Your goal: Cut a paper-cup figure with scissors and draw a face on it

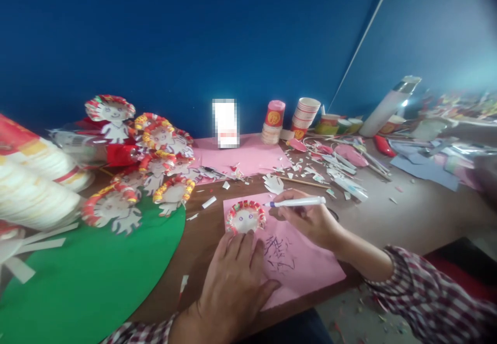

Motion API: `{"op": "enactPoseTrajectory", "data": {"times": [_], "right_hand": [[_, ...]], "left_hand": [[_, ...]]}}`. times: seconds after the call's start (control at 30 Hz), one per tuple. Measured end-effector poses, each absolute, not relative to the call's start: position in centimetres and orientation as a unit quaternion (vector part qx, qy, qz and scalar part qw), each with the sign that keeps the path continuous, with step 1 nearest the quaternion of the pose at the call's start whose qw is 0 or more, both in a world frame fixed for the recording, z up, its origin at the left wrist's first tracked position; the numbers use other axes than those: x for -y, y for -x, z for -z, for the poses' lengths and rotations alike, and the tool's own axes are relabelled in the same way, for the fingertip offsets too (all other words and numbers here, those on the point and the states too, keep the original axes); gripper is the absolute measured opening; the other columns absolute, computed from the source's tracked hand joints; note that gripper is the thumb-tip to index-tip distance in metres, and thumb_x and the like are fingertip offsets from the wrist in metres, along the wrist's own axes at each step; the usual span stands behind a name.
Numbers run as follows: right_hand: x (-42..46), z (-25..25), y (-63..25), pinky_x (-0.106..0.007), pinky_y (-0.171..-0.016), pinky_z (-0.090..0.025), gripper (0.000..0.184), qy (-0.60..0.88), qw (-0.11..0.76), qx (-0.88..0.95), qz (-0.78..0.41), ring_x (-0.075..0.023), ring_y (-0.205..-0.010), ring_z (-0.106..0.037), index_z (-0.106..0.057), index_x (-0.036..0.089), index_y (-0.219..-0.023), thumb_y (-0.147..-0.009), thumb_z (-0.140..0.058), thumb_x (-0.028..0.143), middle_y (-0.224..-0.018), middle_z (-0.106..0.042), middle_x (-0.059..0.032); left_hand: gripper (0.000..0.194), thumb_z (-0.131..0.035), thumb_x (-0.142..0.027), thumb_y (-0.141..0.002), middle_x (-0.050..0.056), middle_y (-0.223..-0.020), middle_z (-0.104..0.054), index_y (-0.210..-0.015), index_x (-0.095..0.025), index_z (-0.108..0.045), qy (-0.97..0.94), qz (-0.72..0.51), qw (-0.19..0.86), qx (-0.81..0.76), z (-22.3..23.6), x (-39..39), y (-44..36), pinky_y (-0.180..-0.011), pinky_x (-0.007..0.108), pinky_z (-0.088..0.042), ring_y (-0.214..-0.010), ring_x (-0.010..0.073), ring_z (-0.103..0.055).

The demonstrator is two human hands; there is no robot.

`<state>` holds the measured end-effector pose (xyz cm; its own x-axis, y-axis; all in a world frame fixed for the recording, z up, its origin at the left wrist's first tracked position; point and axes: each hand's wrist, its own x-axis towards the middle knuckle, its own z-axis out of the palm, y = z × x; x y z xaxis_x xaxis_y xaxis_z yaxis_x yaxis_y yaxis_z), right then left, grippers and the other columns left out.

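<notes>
A round white paper face (244,221) with drawn eyes and a curled red rim lies on a sheet of pink paper (310,271). My left hand (235,277) rests flat over its lower part, fingers stretched out, hiding what is beneath. My right hand (306,222) grips a white marker (298,202) with its dark tip pointing left, close beside the red rim; I cannot tell whether it touches. Dark scribbles mark the pink sheet between my hands. A white paper hand cutout (273,183) lies just beyond the sheet.
Finished-looking paper figures (161,137) cluster at left by a green board (147,261). Large stacked paper cups (34,189) stand at far left. Smaller cups (306,114) and a leaning white bottle (390,106) are at the back. Paper scraps (310,173) litter the brown table (373,225).
</notes>
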<state>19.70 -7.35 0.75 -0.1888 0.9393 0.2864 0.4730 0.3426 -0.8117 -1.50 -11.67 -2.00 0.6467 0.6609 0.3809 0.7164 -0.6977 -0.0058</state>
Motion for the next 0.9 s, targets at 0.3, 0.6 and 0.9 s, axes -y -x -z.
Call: {"op": "enactPoseTrajectory", "data": {"times": [0.3,0.6,0.9], "right_hand": [[5.5,-1.7,-16.8,-0.019,-0.048,-0.038,0.014,0.46,0.373,0.7,-0.398,-0.0074,-0.055,-0.048,-0.063,0.013,-0.082,-0.086,-0.057,0.026,-0.065,-0.056,0.0008],[3.8,-0.9,-19.5,-0.026,-0.066,-0.051,0.026,0.474,0.395,0.749,-0.241,-0.0131,-0.072,-0.063,-0.061,0.02,-0.112,-0.089,-0.05,0.02,-0.084,-0.067,-0.0034],[3.1,-1.8,-26.3,-0.026,-0.066,-0.05,0.039,0.532,0.233,0.8,-0.15,-0.0151,-0.075,-0.066,-0.059,0.021,-0.124,-0.089,-0.043,0.018,-0.104,-0.071,-0.0063]], "left_hand": [[0.061,-0.055,-0.06,-0.078,0.018,-0.118,-0.063,-0.113,-0.011,-0.062,0.905,0.175,0.062,0.383,2.3,11.7,1.5,-0.095,0.051,-0.041,-0.105,0.0326,-0.058],[0.059,-0.057,-0.059,-0.078,0.016,-0.114,-0.064,-0.114,-0.012,-0.062,0.905,0.173,0.053,0.385,2.1,11.7,1.5,-0.096,0.05,-0.041,-0.102,0.0312,-0.058],[0.058,-0.058,-0.057,-0.077,0.016,-0.115,-0.063,-0.112,-0.011,-0.062,0.902,0.191,0.065,0.381,2.5,11.6,1.5,-0.095,0.05,-0.04,-0.102,0.0307,-0.056]]}}
